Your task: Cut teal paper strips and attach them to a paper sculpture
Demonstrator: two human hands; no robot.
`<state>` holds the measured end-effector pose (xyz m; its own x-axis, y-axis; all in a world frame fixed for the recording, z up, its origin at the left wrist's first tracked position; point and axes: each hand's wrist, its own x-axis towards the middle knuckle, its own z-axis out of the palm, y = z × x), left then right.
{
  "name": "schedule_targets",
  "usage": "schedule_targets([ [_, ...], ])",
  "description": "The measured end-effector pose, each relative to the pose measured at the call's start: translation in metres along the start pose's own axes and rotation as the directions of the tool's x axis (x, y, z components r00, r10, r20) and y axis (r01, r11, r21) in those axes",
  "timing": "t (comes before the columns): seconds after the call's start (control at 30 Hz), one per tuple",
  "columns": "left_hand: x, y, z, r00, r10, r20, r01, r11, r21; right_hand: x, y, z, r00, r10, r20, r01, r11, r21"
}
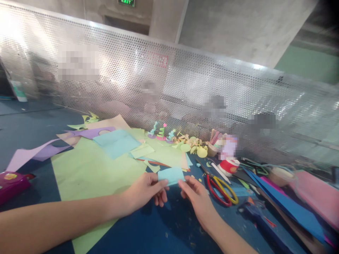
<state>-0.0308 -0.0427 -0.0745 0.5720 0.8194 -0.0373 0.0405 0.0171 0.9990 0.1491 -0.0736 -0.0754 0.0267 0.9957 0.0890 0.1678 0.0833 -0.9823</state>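
A small light-blue piece of paper is held up above the dark blue table, pinched at both lower corners. My left hand grips its left side between thumb and fingers. On the right side, my right hand pinches the other corner. Under and beyond my left arm spreads a large light-green sheet, with a bigger light-blue sheet lying on it. Scissors with red and yellow handles rest just right of my right hand, blades pointing away.
Small paper spiral figures stand near a perforated metal panel at the back. A red and white tape roll, a dark blue glue gun and coloured sheets lie right. A magenta tool sits at left.
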Motion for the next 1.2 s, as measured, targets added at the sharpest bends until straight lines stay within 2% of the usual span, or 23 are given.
schedule_targets([
  [0.4, 0.0002, -0.0008, 0.0008, 0.999, -0.030, -0.019, 0.029, 0.999, -0.015, -0.0003, 0.0016, -0.0028, 0.999, -0.010, 0.040, 0.014, 0.995, -0.100],
  [0.73, 0.0004, -0.0010, -0.0015, 0.998, 0.031, -0.056, -0.026, 0.995, 0.094, -0.0003, 0.0029, -0.0026, 1.000, -0.019, -0.002, 0.018, 0.996, -0.088],
  [1.07, -0.0007, -0.0002, -0.0009, 0.999, 0.028, -0.030, -0.024, 0.994, 0.106, -0.0012, 0.0022, -0.0021, 1.000, 0.004, -0.020, -0.006, 0.996, -0.094],
  [1.2, -0.0003, 0.0016, -0.0005, 0.998, 0.031, -0.055, -0.028, 0.998, 0.052, -0.0003, 0.0020, -0.0009, 0.999, 0.016, -0.029, -0.018, 0.999, -0.052],
])
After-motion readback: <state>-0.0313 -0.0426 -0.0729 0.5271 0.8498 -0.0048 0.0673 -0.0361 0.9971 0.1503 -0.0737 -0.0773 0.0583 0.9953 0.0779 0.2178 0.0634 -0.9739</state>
